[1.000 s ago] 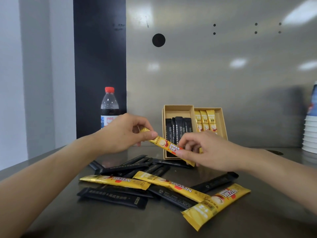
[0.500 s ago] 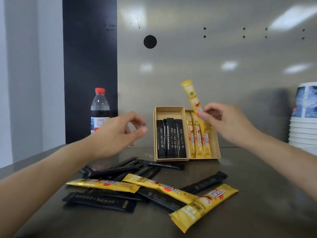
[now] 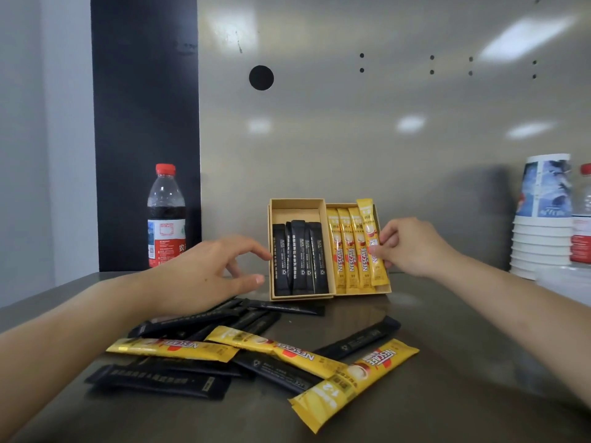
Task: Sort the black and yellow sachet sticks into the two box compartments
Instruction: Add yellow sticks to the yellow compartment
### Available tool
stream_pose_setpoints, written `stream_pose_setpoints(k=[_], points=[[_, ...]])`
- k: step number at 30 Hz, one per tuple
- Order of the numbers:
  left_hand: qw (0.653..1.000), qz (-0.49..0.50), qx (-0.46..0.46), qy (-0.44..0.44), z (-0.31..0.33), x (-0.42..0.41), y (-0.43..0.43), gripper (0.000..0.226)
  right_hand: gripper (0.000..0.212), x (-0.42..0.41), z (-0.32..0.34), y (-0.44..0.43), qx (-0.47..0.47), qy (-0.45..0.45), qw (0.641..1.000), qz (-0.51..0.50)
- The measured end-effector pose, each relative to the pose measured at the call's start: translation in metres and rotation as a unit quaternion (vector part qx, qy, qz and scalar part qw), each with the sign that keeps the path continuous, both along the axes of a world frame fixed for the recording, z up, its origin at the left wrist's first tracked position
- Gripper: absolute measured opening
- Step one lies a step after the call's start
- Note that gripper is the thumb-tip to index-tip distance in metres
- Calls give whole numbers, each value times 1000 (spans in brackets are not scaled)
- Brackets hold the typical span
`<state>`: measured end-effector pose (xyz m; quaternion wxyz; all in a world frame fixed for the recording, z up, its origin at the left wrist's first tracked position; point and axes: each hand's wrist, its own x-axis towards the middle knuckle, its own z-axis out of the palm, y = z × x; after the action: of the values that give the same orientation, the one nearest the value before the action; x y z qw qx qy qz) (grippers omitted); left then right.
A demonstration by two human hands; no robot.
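A tan two-compartment box (image 3: 297, 208) leans against the back wall. Its left half holds several black sachet sticks (image 3: 299, 259); its right half holds three yellow ones (image 3: 348, 251). My right hand (image 3: 412, 246) pinches a fourth yellow sachet (image 3: 369, 231) at the right edge of the right compartment, its top sticking up above the others. My left hand (image 3: 208, 271) hovers open just left of the box, holding nothing. On the table in front lie loose yellow sachets (image 3: 351, 375) mixed with several black ones (image 3: 160, 380).
A cola bottle (image 3: 166, 219) with a red cap stands at the back left beside a black panel. A stack of paper cups (image 3: 542, 222) and another bottle (image 3: 582, 219) stand at the right. A steel wall rises behind the box.
My right hand has brought the yellow sachet down from above the box into the right compartment. My left hand, which let go of it earlier, has drifted right toward the box.
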<state>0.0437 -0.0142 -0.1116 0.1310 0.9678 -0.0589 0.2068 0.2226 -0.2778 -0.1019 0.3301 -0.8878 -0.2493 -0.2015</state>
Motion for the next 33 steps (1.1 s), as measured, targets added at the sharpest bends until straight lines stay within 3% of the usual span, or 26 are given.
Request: stream_pose_setpoints(k=[11, 17, 25, 33], points=[[1000, 10, 0, 25, -1, -1, -2, 47, 24, -9, 0, 1, -10, -4, 1000, -13], [999, 24, -4, 26, -1, -1, -5, 43, 27, -2, -3, 1, -13, -9, 1000, -21], [999, 11, 3, 31, -3, 0, -6, 51, 32, 5, -6, 1, -39, -52, 997, -38], [999, 12, 11, 34, -5, 2, -5, 56, 16, 7, -8, 3, -42, -71, 996, -33]])
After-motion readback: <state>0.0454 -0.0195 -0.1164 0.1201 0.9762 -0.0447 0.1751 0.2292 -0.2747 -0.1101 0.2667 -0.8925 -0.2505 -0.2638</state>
